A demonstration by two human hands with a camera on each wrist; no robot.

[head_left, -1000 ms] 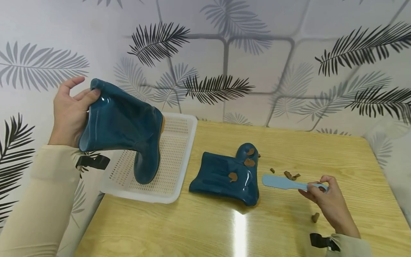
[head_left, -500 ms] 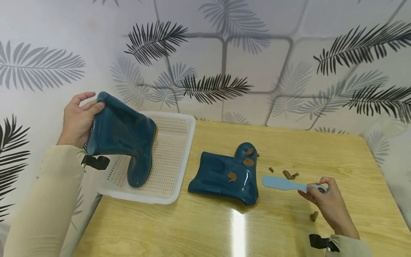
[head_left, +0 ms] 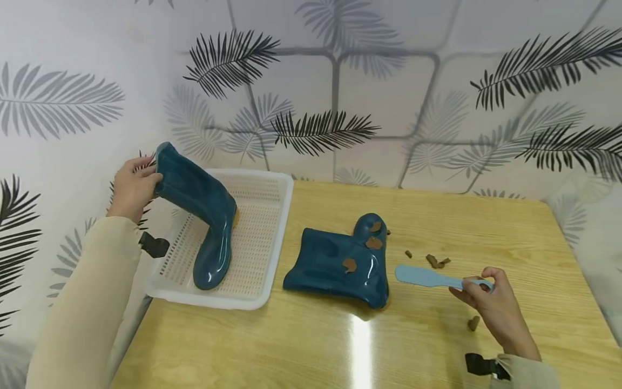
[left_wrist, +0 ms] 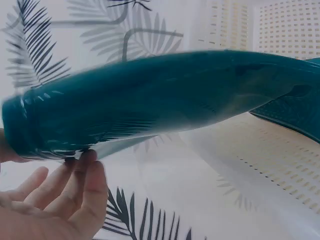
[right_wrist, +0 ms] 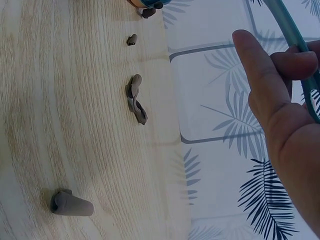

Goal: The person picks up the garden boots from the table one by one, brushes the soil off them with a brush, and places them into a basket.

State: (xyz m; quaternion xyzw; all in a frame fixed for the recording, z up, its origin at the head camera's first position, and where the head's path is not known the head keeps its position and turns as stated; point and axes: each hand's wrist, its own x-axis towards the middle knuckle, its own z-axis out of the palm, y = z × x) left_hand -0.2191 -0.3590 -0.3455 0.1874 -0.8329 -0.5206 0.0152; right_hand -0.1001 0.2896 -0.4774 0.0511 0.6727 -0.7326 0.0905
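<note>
Head view takes in both hands and both boots at once: the left hand (head_left: pixel 133 189) pinches the top edge of a boot (head_left: pixel 199 189), and the right hand (head_left: pixel 498 308) grips the handle of a pale blue scraper (head_left: pixel 423 275). Only from the head does the scraper's whole flat blade show, pointing toward a second boot (head_left: pixel 330 254) lying on the wooden table (head_left: pixel 233 346); the right wrist view catches just a strip of the tool between the fingers, with the index finger extended. That wrist view brings out the rolled form of a brown lump (right_wrist: pixel 72 204) and the folded shape of some brown scraps (right_wrist: pixel 135 99), both small from above. Left wrist view shows several fingers under the rim of the held boot and a raised band round its top. From this hold the shaft slants down and away to the right, its foot over a white perforated basket (head_left: pixel 277 243); whether the toe touches the basket cannot be told. The held boot is glossy dark teal, with an amber patch at the heel. Its lying mate carries flat brown pieces (head_left: pixel 350 265) on shaft and foot.
</note>
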